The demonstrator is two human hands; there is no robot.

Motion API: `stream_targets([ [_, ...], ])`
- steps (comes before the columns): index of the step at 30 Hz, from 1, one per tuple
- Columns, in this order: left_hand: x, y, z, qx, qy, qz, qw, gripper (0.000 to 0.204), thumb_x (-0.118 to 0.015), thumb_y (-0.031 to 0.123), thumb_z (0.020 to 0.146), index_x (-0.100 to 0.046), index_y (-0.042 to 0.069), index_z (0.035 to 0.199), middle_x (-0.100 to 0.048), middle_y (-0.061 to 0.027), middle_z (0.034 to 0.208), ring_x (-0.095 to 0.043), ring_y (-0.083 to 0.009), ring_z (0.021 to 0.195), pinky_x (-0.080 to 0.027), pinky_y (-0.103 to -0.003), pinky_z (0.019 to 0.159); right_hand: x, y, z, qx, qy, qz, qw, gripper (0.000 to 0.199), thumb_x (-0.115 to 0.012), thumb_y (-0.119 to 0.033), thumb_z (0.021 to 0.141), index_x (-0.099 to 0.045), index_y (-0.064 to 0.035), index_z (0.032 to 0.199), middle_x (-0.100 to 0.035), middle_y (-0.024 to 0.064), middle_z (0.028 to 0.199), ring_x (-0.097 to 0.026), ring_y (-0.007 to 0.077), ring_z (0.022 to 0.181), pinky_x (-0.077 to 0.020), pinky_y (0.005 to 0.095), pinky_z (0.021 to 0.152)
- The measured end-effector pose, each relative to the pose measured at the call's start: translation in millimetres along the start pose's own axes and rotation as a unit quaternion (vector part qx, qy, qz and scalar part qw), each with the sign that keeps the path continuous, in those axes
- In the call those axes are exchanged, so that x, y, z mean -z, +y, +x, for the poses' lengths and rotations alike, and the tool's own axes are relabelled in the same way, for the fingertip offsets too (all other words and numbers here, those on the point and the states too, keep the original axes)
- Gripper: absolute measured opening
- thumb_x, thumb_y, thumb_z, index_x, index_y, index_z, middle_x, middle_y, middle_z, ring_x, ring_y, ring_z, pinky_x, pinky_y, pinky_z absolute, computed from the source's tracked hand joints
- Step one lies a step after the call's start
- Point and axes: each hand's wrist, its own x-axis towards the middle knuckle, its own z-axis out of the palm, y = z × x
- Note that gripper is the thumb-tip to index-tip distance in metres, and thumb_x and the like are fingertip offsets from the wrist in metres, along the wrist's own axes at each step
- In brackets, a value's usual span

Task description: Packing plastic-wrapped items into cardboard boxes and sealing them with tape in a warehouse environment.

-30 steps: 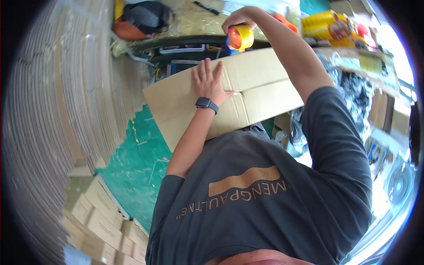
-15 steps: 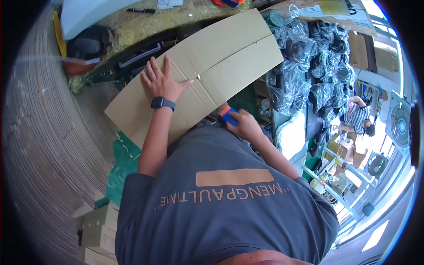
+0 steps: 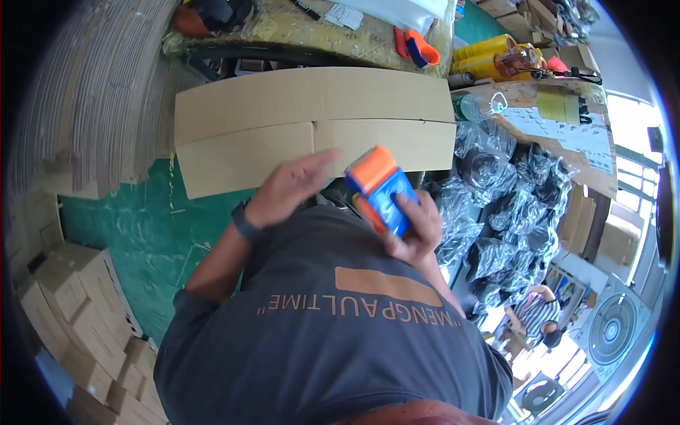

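Note:
A brown carton (image 3: 244, 113) lies in front of me, its long top flaps folded in and meeting along a seam. My right hand (image 3: 423, 225) grips a blue and orange tape dispenser (image 3: 388, 195), held up over the carton's near right side. My left hand (image 3: 292, 187), a watch on its wrist, hovers at the carton's near edge. Its fingers are stretched out, slightly blurred, and hold nothing. The tips reach close to the dispenser's orange end but stay apart from it.
A workbench (image 3: 297, 44) behind the carton bears a marker and an orange-blue tool. Stacked flat cardboard (image 3: 92, 92) rises at left; closed cartons (image 3: 88, 319) stand lower left. Plastic-wrapped dark items (image 3: 496, 205) fill the right. Farther off, a person in stripes (image 3: 535, 315) works near fans.
The view has turned, and the carton now lies nearly level across it. My left hand has come off the cardboard toward me. My right hand has raised the tape dispenser into plain sight.

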Motion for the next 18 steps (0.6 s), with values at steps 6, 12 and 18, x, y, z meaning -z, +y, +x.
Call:
stream_targets([
  [6, -58, -14, -44, 0.026, 0.2, -0.268, 0.942, 0.053, -0.06, 0.025, 0.112, -0.051, -0.004, 0.155, -0.057, -0.0139, 0.158, -0.056, -0.0203, 0.142, -0.044, -0.037, 0.119, -19, 5, 30, 0.012, -0.225, 0.049, 0.973, 0.064, -0.089, -0.018, 0.077, -0.071, -0.007, 0.137, -0.069, 0.0203, 0.1, -0.069, 0.0328, 0.079, -0.0578, 0.0394, 0.066],
  [12, 27, 10, -84, -0.185, 0.372, -0.335, 0.846, 0.044, -0.052, 0.002, 0.111, -0.05, -0.007, 0.154, -0.055, -0.0243, 0.158, -0.047, -0.0312, 0.153, -0.041, -0.04, 0.123, -67, 51, 72, 0.139, -0.299, 0.04, 0.943, 0.066, -0.087, -0.014, 0.072, -0.072, -0.0144, 0.136, -0.066, 0.0154, 0.094, -0.07, 0.0329, 0.077, -0.0598, 0.0438, 0.067],
  [18, 255, -65, -107, -0.141, 0.646, -0.108, 0.742, 0.035, -0.074, 0.014, 0.103, -0.072, -0.005, 0.132, -0.073, -0.0166, 0.136, -0.065, -0.0219, 0.131, -0.047, -0.031, 0.113, -232, 32, 163, 0.151, -0.379, -0.002, 0.913, 0.047, -0.082, -0.021, 0.081, -0.077, -0.0129, 0.126, -0.065, 0.0157, 0.096, -0.071, 0.0359, 0.083, -0.0607, 0.0447, 0.076],
])
